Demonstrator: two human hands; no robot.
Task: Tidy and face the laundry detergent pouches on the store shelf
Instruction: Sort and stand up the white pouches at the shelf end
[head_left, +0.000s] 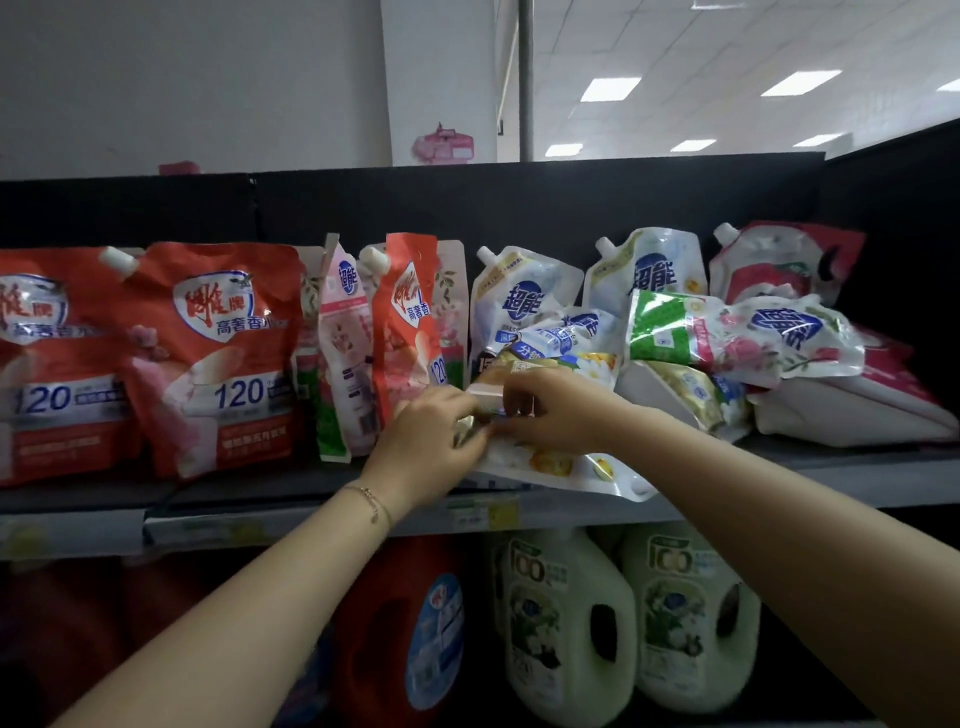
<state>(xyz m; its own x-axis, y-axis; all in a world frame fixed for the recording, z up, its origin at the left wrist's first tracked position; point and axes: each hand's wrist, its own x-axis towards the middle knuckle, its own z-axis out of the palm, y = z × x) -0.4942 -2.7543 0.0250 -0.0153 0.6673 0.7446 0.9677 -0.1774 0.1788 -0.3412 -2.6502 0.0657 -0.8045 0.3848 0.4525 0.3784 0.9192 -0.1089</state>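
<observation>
Left hand (431, 441) and right hand (550, 410) both grip flat pouch (561, 467) at shelf (831, 478) edge; best stood upright, label outward.

both hands, left hand (434, 439) and right hand (550, 410), grip a fallen white pouch (561, 465) (lying flat) at the shelf (831, 475) edge.

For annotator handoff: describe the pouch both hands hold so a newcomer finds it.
Upper shelf, middle, right of the red pouches. A white pouch lies flat, gripped by left hand and right hand. Only it overhangs the front edge, yellow flowers showing.
</observation>
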